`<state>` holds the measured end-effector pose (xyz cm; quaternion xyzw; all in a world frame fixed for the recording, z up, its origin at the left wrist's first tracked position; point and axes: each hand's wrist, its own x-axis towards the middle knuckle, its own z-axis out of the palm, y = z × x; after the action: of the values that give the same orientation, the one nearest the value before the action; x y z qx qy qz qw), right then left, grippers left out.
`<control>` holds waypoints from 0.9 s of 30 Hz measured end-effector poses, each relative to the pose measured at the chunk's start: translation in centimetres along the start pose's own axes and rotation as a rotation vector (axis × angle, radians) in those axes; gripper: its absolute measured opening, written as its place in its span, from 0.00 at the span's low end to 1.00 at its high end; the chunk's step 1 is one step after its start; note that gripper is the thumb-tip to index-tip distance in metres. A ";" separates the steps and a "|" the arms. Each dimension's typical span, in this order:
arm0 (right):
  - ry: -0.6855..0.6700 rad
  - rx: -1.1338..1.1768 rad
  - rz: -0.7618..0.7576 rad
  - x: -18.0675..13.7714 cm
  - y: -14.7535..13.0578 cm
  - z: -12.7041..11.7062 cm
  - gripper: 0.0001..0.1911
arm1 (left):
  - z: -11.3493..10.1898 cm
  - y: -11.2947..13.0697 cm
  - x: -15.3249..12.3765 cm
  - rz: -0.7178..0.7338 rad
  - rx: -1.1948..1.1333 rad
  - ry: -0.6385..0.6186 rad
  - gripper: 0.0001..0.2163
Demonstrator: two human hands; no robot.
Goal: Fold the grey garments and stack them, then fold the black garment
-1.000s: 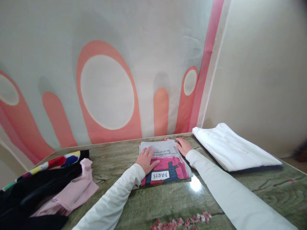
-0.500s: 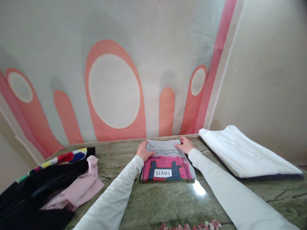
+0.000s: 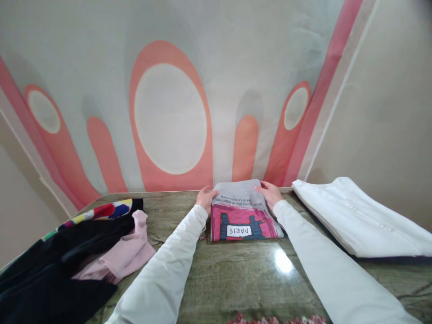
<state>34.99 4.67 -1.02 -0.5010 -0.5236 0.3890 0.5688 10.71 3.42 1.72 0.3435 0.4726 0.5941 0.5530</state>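
A folded grey T-shirt (image 3: 241,198) with a pink picture and upside-down "PARIS" lettering is between my two hands near the table's far edge. My left hand (image 3: 206,199) grips its far left side, thumb over the top. On the opposite side, my right hand (image 3: 270,194) pinches the far right corner, its lower fingers hidden by the cloth. The shirt's far edge stands above the table edge, while its near edge sits low over the wood; I cannot tell whether it touches.
To the left, a black garment (image 3: 67,256) with a colourful part and a pink one (image 3: 123,256) lie in a loose heap. A white folded stack of cloth (image 3: 357,216) is on the right. Pink flowers show at the wooden table's (image 3: 236,279) near edge; a patterned wall (image 3: 222,67) stands behind.
Both hands have moved away from me with the T-shirt, and its far edge has come up above the table's edge. The camera view has shifted slightly.
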 end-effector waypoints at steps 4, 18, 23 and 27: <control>-0.277 0.380 0.082 -2.2 -5.2 -1.5 0.19 | 1.2 3.6 -3.0 -0.136 -0.099 -0.267 0.13; -1.579 -0.372 -0.137 -17.0 -21.3 -8.4 0.15 | 1.0 13.8 -15.6 -0.396 0.540 -1.553 0.39; -1.298 -0.519 -0.090 -17.1 -19.4 -6.8 0.18 | 0.7 9.2 -12.4 -0.092 0.612 -1.224 0.31; -1.032 -0.611 -0.111 -14.3 -13.5 -5.6 0.15 | 1.3 2.8 -9.5 0.275 0.868 -0.831 0.20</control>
<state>37.22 -12.76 9.55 -0.3602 -0.8455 0.3836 0.0907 12.39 -5.54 5.86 0.7978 0.3677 0.2297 0.4190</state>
